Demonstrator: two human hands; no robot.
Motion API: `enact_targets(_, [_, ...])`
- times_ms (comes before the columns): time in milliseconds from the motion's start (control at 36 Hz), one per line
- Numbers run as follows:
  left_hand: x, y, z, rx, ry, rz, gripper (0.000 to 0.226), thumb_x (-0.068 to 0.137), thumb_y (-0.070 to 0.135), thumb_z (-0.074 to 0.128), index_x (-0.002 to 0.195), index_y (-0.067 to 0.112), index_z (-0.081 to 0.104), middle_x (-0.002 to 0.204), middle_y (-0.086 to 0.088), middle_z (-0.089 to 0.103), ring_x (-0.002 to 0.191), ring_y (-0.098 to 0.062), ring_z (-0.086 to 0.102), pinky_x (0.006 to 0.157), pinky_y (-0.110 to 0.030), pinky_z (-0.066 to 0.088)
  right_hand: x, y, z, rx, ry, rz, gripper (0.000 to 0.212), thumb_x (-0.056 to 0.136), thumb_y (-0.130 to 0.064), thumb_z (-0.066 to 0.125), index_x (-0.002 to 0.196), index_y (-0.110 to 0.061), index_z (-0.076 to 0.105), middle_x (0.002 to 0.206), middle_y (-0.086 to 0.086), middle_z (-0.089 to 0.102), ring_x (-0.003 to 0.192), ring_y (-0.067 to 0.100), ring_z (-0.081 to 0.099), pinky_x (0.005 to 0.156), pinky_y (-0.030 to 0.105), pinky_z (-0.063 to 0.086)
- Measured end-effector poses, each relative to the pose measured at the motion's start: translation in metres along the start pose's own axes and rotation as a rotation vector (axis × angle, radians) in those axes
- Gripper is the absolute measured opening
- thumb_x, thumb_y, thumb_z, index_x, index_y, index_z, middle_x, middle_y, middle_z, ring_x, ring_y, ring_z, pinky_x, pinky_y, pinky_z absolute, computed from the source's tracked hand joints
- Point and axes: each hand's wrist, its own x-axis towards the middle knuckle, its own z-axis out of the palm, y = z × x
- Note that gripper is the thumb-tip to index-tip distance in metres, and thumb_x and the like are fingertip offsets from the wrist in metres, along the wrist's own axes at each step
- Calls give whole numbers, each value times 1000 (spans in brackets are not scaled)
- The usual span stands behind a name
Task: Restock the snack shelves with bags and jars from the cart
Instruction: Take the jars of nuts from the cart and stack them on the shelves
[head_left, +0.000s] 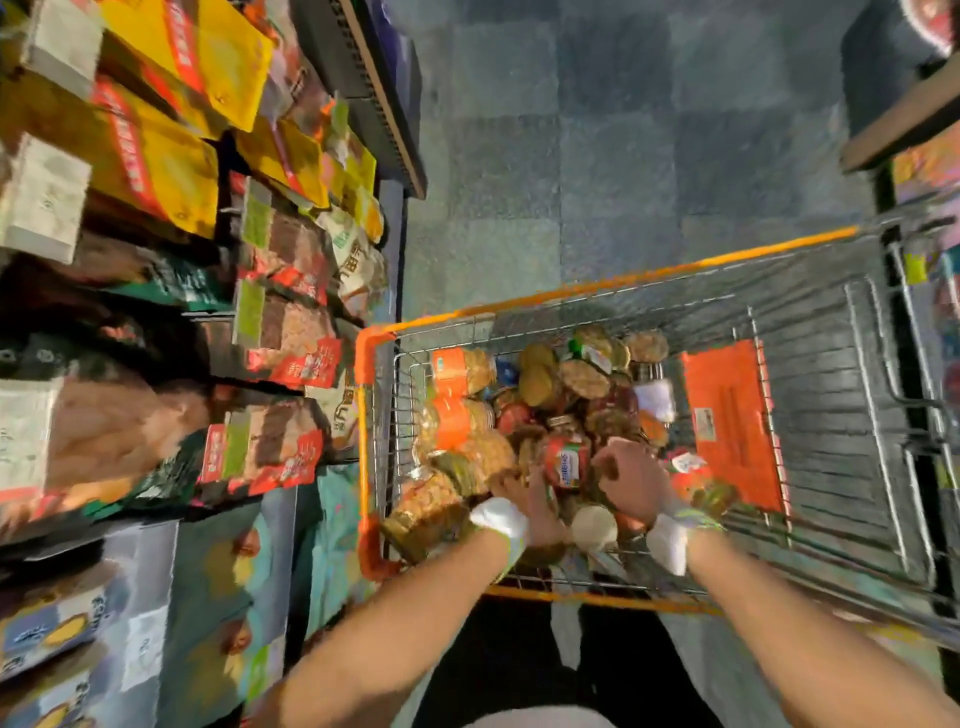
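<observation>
The grip of the right hand (631, 486) is seen curled, knuckles up, just beside a red-labelled jar (566, 461). Whether it is clamped on that jar cannot be told. The left hand (537, 512) is pushed into the pile on the jar's other side; blur hides its fingers, so its grip cannot be judged either. A white wristband (501, 517) is worn on each wrist.

Around the hands, the cart (623, 283) is heaped at its near end. Orange-labelled bags (457, 395) are stacked to the left, round-lidded jars (582, 376) are piled in the middle, and a white lid (595, 527) lies near the rim. The far end of the basket is bare wire, beside an orange flap (732, 421).

The task is judged to be in a picking step, with much stock left to move. Nothing is being carried towards the shelves (291, 332), which stand to the left, touching the cart's corner. They are already crowded with yellow, brown and red snack bags, so little shelf space is visible there.

The cart stands on a grey tiled floor (597, 156) in a narrow aisle, and another shelf edge is glimpsed at the right.
</observation>
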Motion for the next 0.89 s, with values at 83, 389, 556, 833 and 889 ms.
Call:
enact_targets(83, [-29, -2, -36, -152, -35, 71, 135, 64, 56, 84, 159, 34, -9, 159, -19, 28, 141, -44, 37, 111, -56, 39, -1, -6, 0, -3, -31, -34, 34, 79, -11, 61, 107, -27, 69, 105, 2, 68, 103, 23, 63, 84, 26, 45])
enact_targets(389, [-50, -27, -123, -382, -124, 471, 106, 54, 33, 84, 146, 27, 31, 134, -6, 52, 121, -24, 55, 100, -38, 52, 0, -75, -25, -75, -433, -404, 115, 66, -31, 89, 157, -22, 20, 148, 1, 37, 133, 21, 42, 112, 33, 37])
enact_targets(556, [-64, -46, -114, -743, 219, 447, 88, 70, 14, 91, 142, 18, 40, 121, -6, 61, 104, -17, 63, 80, -19, 54, 13, -74, -42, -302, -330, -284, 99, 57, -60, 85, 140, -28, 41, 127, -4, 42, 110, 21, 53, 88, 37, 51])
enact_targets(833, [-54, -93, -38, 267, 206, 498, 55, 88, 43, 46, 132, 11, 53, 126, -14, 60, 120, -37, 52, 97, -39, 41, 11, -38, -52, -129, -4, -103, 19, 85, -27, 68, 82, -8, 64, 82, 7, 68, 74, 25, 65, 68, 45, 58])
enact_targets(889, [-47, -95, -28, 421, 225, 503, 73, 79, 58, 49, 140, 18, 46, 133, -12, 56, 126, -38, 45, 99, -41, 44, 15, -36, -48, -129, -23, -75, 12, 82, -27, 70, 80, -17, 64, 84, 3, 70, 75, 20, 65, 71, 43, 58])
